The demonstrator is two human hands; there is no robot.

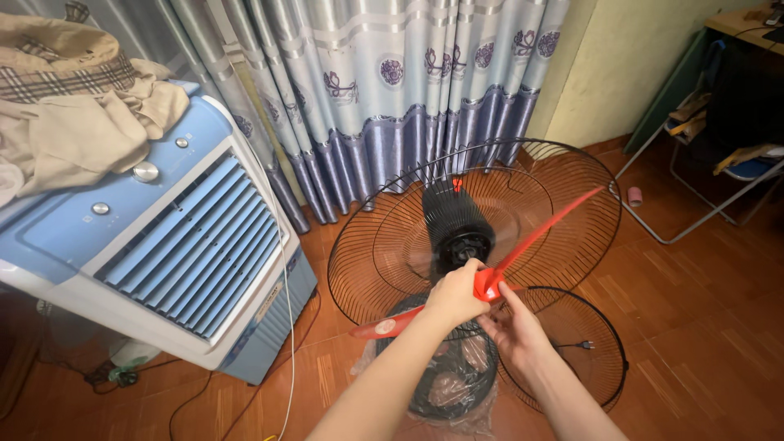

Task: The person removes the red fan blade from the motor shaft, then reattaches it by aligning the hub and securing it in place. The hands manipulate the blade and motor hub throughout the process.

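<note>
A red fan blade (545, 227) is held in front of a black fan motor (454, 222), which sits inside the rear wire guard (572, 167). My left hand (454, 296) grips the blade's red hub (488, 283) from the left. My right hand (516, 328) is under and right of the hub, fingers touching it. One blade points up right, another (385, 326) down left. The fan's round black base (445, 384) lies below in clear plastic.
A second black wire guard (600, 343) lies on the wooden floor at right, with a plug (585, 345) on it. A blue-and-white air cooler (163, 245) with clothes on top stands left. Curtains (392, 90) hang behind; a folding chair (719, 171) is at far right.
</note>
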